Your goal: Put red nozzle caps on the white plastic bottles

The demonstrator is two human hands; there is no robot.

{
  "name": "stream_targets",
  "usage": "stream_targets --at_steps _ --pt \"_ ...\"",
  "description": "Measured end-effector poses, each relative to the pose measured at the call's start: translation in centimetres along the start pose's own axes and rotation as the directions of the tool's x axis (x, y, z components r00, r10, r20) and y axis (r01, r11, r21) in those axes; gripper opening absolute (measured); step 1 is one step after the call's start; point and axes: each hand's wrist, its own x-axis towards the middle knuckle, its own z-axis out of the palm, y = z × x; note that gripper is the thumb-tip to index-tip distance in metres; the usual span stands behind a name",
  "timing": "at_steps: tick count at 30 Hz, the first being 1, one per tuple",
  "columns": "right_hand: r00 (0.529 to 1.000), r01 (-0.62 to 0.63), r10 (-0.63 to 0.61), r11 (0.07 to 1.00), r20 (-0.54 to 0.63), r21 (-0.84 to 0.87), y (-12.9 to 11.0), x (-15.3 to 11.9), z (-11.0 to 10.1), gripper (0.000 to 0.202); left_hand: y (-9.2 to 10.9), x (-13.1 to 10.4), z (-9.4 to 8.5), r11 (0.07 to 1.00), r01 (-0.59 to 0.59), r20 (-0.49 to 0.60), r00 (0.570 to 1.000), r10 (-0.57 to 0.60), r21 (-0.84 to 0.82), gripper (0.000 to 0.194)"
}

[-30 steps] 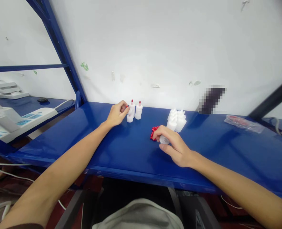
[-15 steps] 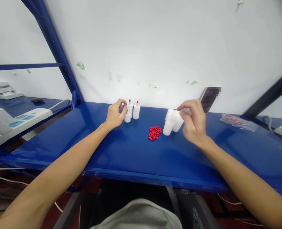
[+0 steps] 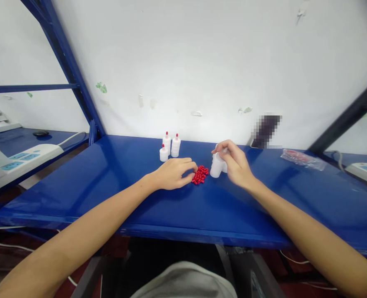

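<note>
Capping looks to be the step in hand; we judge that each hand is at the stage of picking up one part. Our left hand (image 3: 175, 173) is at the left edge of a pile of small red tubular plastic caps (image 3: 202, 174), thumb and forefinger slightly parted; whether a cap sits between them we cannot tell. Our right hand (image 3: 235, 163) bends over a cluster of white cylindrical plastic bottles (image 3: 216, 168), finger and thumb drawn narrow near the tops; we cannot tell whether they grip one.

As we judge it, the next move calls for the left to pinch a single cap and the right to lift a single bottle, so that the two can meet squarely. Since the caps lie so close together, we could easily drag a second one along.

Between our hands lies the pile, at the left fingertips and just short of the bottles under the right. Beyond our left hand, apart from it, three white plastic bottles with red caps (image 3: 176, 147) stand upright on the smooth blue tabletop (image 3: 171, 211).
</note>
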Motion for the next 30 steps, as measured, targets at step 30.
stream_targets --at_steps 30 --pt "0.997 -0.075 0.077 0.986 -0.006 0.151 0.3 0.2 0.1 0.011 -1.1 -0.4 0.1 0.997 0.061 0.166 0.985 -0.054 -0.037 0.018"
